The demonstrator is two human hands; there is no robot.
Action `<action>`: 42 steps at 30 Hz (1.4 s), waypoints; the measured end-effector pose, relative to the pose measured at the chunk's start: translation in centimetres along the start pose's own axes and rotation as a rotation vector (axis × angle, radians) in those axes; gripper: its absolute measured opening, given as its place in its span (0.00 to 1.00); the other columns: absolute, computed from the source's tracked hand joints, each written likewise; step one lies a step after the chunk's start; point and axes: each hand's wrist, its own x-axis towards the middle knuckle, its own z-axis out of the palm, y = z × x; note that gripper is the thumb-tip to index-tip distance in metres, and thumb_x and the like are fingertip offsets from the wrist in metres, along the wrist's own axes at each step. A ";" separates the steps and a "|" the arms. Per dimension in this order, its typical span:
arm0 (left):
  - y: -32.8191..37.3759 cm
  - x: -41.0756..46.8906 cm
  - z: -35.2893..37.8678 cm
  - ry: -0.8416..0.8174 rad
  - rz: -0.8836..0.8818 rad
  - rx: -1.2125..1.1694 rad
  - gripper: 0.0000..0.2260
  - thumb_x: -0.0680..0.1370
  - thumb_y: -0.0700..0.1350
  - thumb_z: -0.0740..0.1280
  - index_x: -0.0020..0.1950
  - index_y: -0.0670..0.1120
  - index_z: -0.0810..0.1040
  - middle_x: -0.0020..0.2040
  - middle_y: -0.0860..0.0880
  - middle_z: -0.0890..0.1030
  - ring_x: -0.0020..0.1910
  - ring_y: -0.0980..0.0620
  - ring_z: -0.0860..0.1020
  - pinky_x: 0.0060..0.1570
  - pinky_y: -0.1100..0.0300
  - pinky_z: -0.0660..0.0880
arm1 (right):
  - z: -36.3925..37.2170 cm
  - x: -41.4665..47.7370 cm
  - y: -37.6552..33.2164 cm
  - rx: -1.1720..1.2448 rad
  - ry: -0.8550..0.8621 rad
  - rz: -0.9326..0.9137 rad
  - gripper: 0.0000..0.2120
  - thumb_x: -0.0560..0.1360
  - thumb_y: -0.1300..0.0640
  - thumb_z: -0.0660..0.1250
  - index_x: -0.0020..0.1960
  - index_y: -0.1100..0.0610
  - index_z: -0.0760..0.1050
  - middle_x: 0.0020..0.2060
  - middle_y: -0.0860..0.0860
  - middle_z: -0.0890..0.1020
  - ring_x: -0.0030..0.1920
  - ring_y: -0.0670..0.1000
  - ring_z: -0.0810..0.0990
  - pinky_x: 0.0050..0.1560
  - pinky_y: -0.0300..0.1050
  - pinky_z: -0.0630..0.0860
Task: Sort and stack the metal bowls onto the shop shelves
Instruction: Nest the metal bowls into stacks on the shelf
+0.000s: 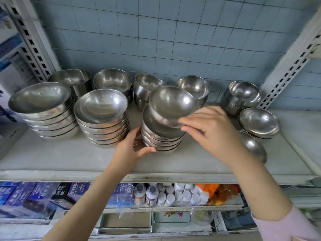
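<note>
A stack of metal bowls (161,138) stands in the middle of the white shelf (69,159). Its top bowl (172,103) is tilted, and my right hand (208,129) pinches that bowl's near rim. My left hand (133,148) grips the lower left side of the same stack. To the left stand two wider stacks, one (102,119) beside my left hand and a larger one (43,108) at the far left. Behind them several more bowls line the tiled wall.
On the right sit a low stack (243,98), another (259,122) and a single bowl (253,146) near my right forearm. Perforated shelf posts (33,42) rise on both sides. The lower shelf holds blue boxes (26,192) and white bottles (170,195).
</note>
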 end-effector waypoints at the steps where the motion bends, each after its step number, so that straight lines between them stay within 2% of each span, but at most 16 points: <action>1: 0.0 -0.1 0.0 0.013 0.007 0.007 0.35 0.65 0.48 0.78 0.70 0.50 0.69 0.53 0.60 0.80 0.50 0.70 0.79 0.52 0.76 0.73 | 0.6 0.1 -0.3 -0.008 -0.022 -0.026 0.11 0.75 0.51 0.66 0.50 0.52 0.86 0.44 0.44 0.87 0.45 0.51 0.82 0.54 0.46 0.68; 3: 0.2 -0.2 0.1 0.038 0.016 0.013 0.36 0.64 0.50 0.78 0.70 0.47 0.70 0.52 0.58 0.81 0.49 0.71 0.79 0.51 0.77 0.71 | 1.4 0.0 -0.6 -0.006 -0.061 -0.037 0.12 0.75 0.51 0.65 0.51 0.52 0.86 0.44 0.44 0.87 0.45 0.51 0.80 0.54 0.43 0.65; 9: 0.1 -0.5 -0.1 0.063 0.024 0.089 0.41 0.62 0.59 0.75 0.72 0.46 0.68 0.57 0.53 0.81 0.54 0.58 0.79 0.51 0.80 0.68 | 2.0 -0.5 -0.4 0.071 -0.162 0.033 0.10 0.76 0.58 0.70 0.55 0.55 0.85 0.48 0.46 0.86 0.52 0.51 0.77 0.55 0.49 0.75; 12: 0.1 -0.6 -0.2 0.067 0.031 0.151 0.42 0.62 0.62 0.73 0.71 0.44 0.68 0.58 0.49 0.82 0.57 0.53 0.80 0.55 0.70 0.71 | 2.0 -0.7 -0.8 0.097 -0.185 0.095 0.15 0.77 0.52 0.65 0.60 0.54 0.82 0.54 0.46 0.84 0.61 0.48 0.73 0.64 0.44 0.70; 14: 0.2 -0.9 -0.1 0.077 0.033 0.198 0.41 0.62 0.61 0.73 0.68 0.41 0.71 0.56 0.46 0.83 0.55 0.50 0.81 0.52 0.71 0.70 | 1.6 -1.1 -1.1 0.131 -0.167 0.168 0.20 0.76 0.47 0.65 0.65 0.53 0.78 0.61 0.46 0.81 0.65 0.47 0.71 0.70 0.40 0.64; 16: 0.2 -1.5 -0.4 0.074 0.007 0.183 0.37 0.62 0.62 0.72 0.63 0.41 0.73 0.52 0.47 0.83 0.52 0.49 0.82 0.53 0.64 0.75 | 1.1 -2.2 -1.3 0.151 -0.078 0.296 0.24 0.76 0.45 0.68 0.69 0.53 0.75 0.66 0.46 0.77 0.68 0.46 0.71 0.72 0.39 0.62; 18: -0.1 -2.6 -0.6 0.077 -0.019 0.161 0.28 0.65 0.59 0.73 0.57 0.43 0.75 0.49 0.50 0.83 0.49 0.50 0.81 0.52 0.54 0.79 | 0.3 -4.5 -1.2 0.197 0.060 0.502 0.27 0.74 0.47 0.70 0.70 0.53 0.74 0.67 0.43 0.74 0.69 0.40 0.69 0.72 0.34 0.62; 19: -0.1 -3.3 -0.6 0.088 -0.007 0.166 0.22 0.68 0.55 0.75 0.53 0.43 0.76 0.47 0.50 0.82 0.46 0.52 0.81 0.50 0.53 0.79 | 0.0 -6.0 -0.9 0.214 0.129 0.616 0.27 0.73 0.49 0.71 0.71 0.53 0.73 0.67 0.42 0.73 0.68 0.37 0.69 0.71 0.33 0.62; 22: 0.6 -5.5 0.4 0.017 0.056 0.196 0.11 0.72 0.49 0.74 0.48 0.45 0.77 0.43 0.54 0.82 0.41 0.59 0.81 0.45 0.63 0.78 | -0.8 -10.8 0.7 0.197 0.226 1.005 0.33 0.71 0.51 0.75 0.74 0.48 0.68 0.69 0.43 0.69 0.67 0.41 0.67 0.73 0.49 0.66; 25: 2.2 -5.8 3.4 -0.212 0.142 0.257 0.17 0.74 0.50 0.72 0.62 0.50 0.76 0.54 0.55 0.80 0.49 0.60 0.79 0.49 0.73 0.72 | -1.9 -13.7 2.7 0.195 0.147 1.191 0.42 0.68 0.48 0.77 0.77 0.45 0.60 0.74 0.48 0.63 0.73 0.51 0.63 0.73 0.59 0.64; 29: 4.4 -3.2 9.5 -0.344 0.130 0.226 0.37 0.74 0.54 0.71 0.78 0.50 0.55 0.73 0.47 0.67 0.70 0.53 0.68 0.68 0.62 0.66 | -3.1 -14.8 5.3 0.214 -0.016 1.200 0.51 0.64 0.46 0.80 0.78 0.43 0.55 0.78 0.48 0.57 0.78 0.52 0.55 0.73 0.59 0.58; 32: 5.6 0.0 14.1 -0.231 0.057 0.193 0.47 0.72 0.53 0.74 0.79 0.44 0.45 0.78 0.41 0.57 0.76 0.46 0.60 0.73 0.55 0.60 | -3.7 -15.4 6.9 0.287 -0.113 1.165 0.54 0.61 0.44 0.81 0.78 0.41 0.53 0.76 0.47 0.58 0.76 0.50 0.57 0.71 0.52 0.60; 35: 6.5 3.3 17.4 -0.111 -0.044 0.186 0.55 0.69 0.55 0.76 0.78 0.44 0.38 0.79 0.42 0.51 0.76 0.46 0.59 0.73 0.58 0.58 | -4.5 -16.4 8.4 0.352 -0.180 1.053 0.55 0.57 0.40 0.81 0.75 0.35 0.52 0.71 0.38 0.58 0.73 0.45 0.59 0.70 0.48 0.62; 38: 6.7 5.8 19.0 -0.018 -0.079 0.102 0.56 0.66 0.52 0.78 0.79 0.49 0.40 0.78 0.45 0.58 0.74 0.46 0.64 0.71 0.53 0.63 | -5.2 -17.6 10.0 0.416 -0.218 0.951 0.55 0.54 0.35 0.79 0.72 0.30 0.49 0.66 0.31 0.56 0.70 0.39 0.59 0.68 0.42 0.60; 40: 6.9 6.3 19.4 0.027 -0.081 0.024 0.50 0.67 0.50 0.79 0.78 0.52 0.49 0.74 0.51 0.65 0.69 0.53 0.69 0.64 0.62 0.67 | -5.5 -18.4 11.0 0.480 -0.215 0.951 0.56 0.53 0.35 0.79 0.73 0.32 0.49 0.68 0.33 0.59 0.69 0.37 0.61 0.66 0.37 0.61; 42: 6.8 6.2 19.7 0.063 -0.041 -0.005 0.39 0.67 0.47 0.79 0.72 0.57 0.61 0.66 0.56 0.74 0.61 0.58 0.74 0.56 0.67 0.71 | -5.6 -19.0 11.9 0.560 -0.200 0.958 0.59 0.52 0.35 0.79 0.74 0.34 0.50 0.70 0.34 0.61 0.66 0.32 0.64 0.61 0.30 0.62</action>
